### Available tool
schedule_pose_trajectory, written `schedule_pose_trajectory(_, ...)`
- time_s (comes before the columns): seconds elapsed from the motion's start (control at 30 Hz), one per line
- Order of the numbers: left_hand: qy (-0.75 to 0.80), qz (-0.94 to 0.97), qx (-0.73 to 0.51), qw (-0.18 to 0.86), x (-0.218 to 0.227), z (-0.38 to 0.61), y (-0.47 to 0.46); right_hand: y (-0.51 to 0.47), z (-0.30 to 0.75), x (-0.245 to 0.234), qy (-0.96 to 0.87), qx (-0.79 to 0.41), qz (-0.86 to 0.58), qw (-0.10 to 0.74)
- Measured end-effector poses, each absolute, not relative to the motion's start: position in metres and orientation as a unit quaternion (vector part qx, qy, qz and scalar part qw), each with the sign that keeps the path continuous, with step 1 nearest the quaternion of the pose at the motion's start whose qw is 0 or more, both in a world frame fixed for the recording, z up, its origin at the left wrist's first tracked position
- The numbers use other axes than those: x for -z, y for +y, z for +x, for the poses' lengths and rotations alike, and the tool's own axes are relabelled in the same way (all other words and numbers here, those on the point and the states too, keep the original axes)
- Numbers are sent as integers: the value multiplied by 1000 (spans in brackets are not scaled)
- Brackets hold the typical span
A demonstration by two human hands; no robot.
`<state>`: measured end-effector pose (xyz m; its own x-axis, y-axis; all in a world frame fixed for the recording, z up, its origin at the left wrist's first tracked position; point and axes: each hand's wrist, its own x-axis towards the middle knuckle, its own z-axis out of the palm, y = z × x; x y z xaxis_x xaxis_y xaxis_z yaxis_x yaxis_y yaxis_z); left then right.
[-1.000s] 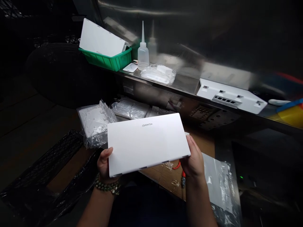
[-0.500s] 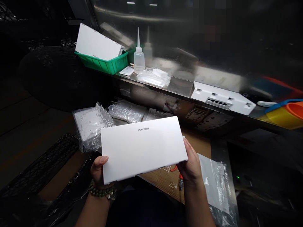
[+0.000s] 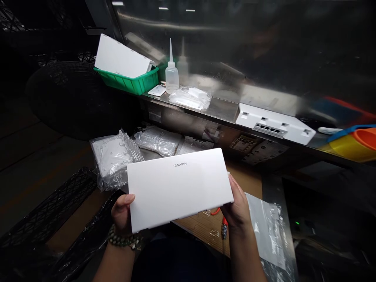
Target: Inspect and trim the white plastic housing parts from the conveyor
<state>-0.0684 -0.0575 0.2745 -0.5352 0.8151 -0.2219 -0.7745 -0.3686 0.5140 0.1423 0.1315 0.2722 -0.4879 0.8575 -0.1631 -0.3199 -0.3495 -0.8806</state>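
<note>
I hold a flat white plastic cover (image 3: 179,188) with a grey brand name printed near its far edge. It lies level in front of me, smooth face up. My left hand (image 3: 122,215) grips its near left corner, thumb on top; a bead bracelet is on that wrist. My right hand (image 3: 236,207) grips its right end, fingers along the edge. Both hands are closed on it.
Bagged white parts (image 3: 113,156) lie left of the cover, more bags (image 3: 158,141) behind. On the steel shelf (image 3: 223,107) stand a green bin (image 3: 129,82) holding a white cover, a squeeze bottle (image 3: 172,74), a bagged part (image 3: 190,98) and a white housing (image 3: 274,123). Yellow and orange tubs (image 3: 355,143) sit far right. Cardboard (image 3: 205,227) lies beneath.
The cover has stayed in both hands and has barely shifted. The view moved slightly, so the shelf things sit a little lower and further left than a second ago.
</note>
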Motion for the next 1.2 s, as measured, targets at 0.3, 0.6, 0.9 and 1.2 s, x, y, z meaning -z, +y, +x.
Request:
schedule_pose_trajectory(0.3,629,130,-697,318,-281,-73,-49,152,154,-258,-519,-604,-369,479)
schedule_pose_trajectory(0.6,610,474,-576,267,-293,-81,-37,156,155,-279,-371,-803,-312,346)
schedule_pose_trajectory(0.9,548,469,-629,290,-292,-72,-24,153,153,-270,-325,-804,-280,412)
schedule_pose_trajectory(1.2,230,28,-712,662,-295,-73,-1,152,154,-263,-464,-728,-219,455)
